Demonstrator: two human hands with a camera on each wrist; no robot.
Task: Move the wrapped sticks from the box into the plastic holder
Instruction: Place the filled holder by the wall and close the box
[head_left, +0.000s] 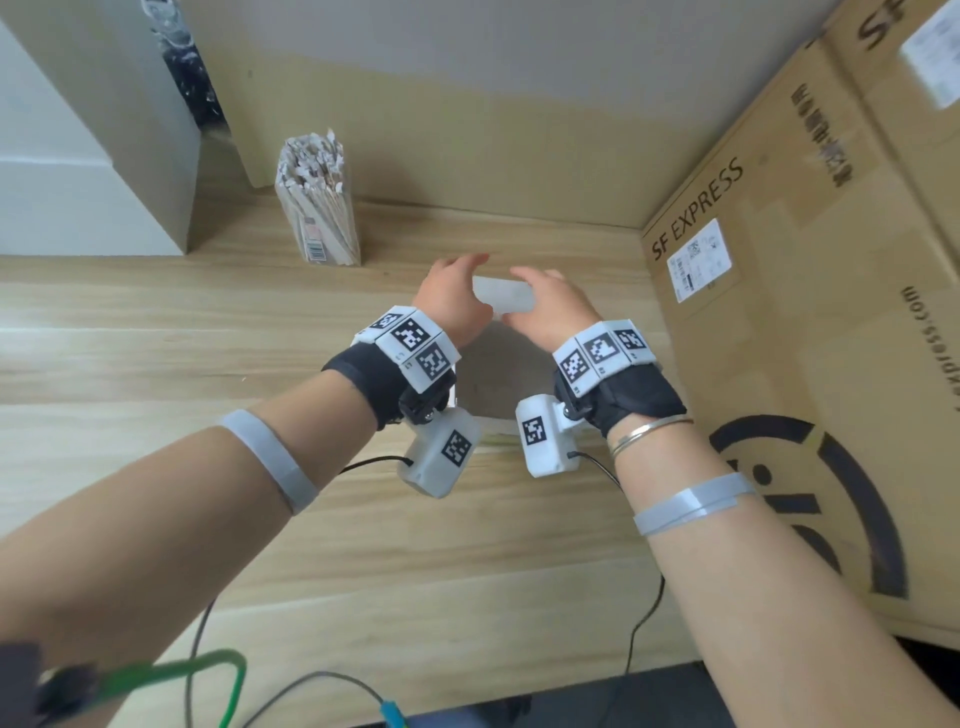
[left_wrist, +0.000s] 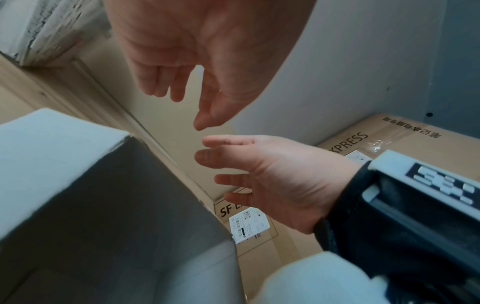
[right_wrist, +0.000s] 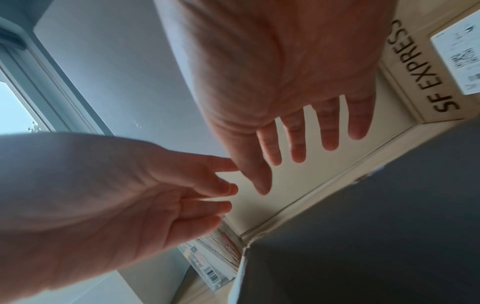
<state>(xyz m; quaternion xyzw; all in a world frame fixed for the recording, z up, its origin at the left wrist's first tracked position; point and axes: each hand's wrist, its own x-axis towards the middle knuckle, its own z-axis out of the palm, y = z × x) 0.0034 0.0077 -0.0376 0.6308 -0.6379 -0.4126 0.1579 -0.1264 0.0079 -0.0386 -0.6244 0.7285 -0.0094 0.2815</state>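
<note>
A white box (head_left: 503, 297) stands at the middle of the wooden table, with its near side in shadow. I see no sticks in or on it. My left hand (head_left: 457, 278) and right hand (head_left: 540, 293) hover over its far top edge, facing each other with straight fingers and holding nothing. The left wrist view shows the left hand (left_wrist: 189, 102) open above the box (left_wrist: 64, 164). The right hand (right_wrist: 291, 162) is spread above the box (right_wrist: 363, 226). The clear plastic holder (head_left: 318, 208) stands at the back left, packed with wrapped sticks (head_left: 310, 156).
A large cardboard SF Express carton (head_left: 779, 338) walls off the right side. A white block (head_left: 78, 171) stands at the back left beside the holder. Cables (head_left: 218, 670) trail over the table's front edge. Bare wood table (head_left: 156, 338) lies left of the box.
</note>
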